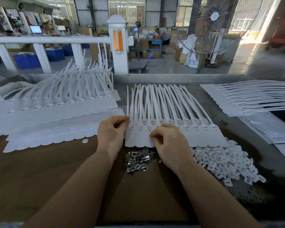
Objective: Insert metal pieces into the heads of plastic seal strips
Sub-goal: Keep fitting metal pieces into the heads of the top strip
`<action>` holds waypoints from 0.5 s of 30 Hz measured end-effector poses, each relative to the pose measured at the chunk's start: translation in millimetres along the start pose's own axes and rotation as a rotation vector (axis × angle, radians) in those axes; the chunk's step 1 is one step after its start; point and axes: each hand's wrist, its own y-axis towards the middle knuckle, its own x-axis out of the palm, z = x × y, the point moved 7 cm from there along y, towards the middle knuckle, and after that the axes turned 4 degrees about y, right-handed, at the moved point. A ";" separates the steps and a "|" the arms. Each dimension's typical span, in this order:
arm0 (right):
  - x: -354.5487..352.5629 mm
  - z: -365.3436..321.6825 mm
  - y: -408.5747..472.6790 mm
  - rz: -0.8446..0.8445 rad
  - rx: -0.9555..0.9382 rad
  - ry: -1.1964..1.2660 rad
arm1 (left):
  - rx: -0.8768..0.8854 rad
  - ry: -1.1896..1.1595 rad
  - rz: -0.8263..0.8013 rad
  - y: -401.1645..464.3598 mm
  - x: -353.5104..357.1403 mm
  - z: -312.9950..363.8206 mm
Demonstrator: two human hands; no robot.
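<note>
A connected row of white plastic seal strips (179,129) lies flat on the bench (56,170) in front of the person, heads near, tails pointing away. The left hand (112,130) is at the left end of this row; its fingertips pinch something small and shiny, probably a metal piece, right at the first head. The right hand (168,142) rests on the tag parts of the row with curled fingers and seems to hold it down; if it also holds a piece, I cannot tell.

Just under the row is a pile of metal pieces (136,161), and to its right a pile of small white plastic caps (224,163).

Most heads to the right show an open dark slot, so I judge that this row is only at its beginning and nearly all heads are left. On the left, stacked rows of strips (53,112) have closed heads and look finished. On the right, another stack of rows (247,99) waits, probably not yet done.
</note>
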 end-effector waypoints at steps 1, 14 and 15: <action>-0.3 -0.2 -0.1 0.000 -0.002 -0.004 | 0.001 0.007 0.000 0.5 -0.1 -0.6; -1.0 -0.6 0.1 -0.005 0.004 0.005 | -0.064 -0.026 -0.062 5.1 3.4 -10.3; -0.8 -1.1 0.2 -0.005 0.004 0.005 | -0.075 -0.037 -0.066 5.5 3.7 -11.4</action>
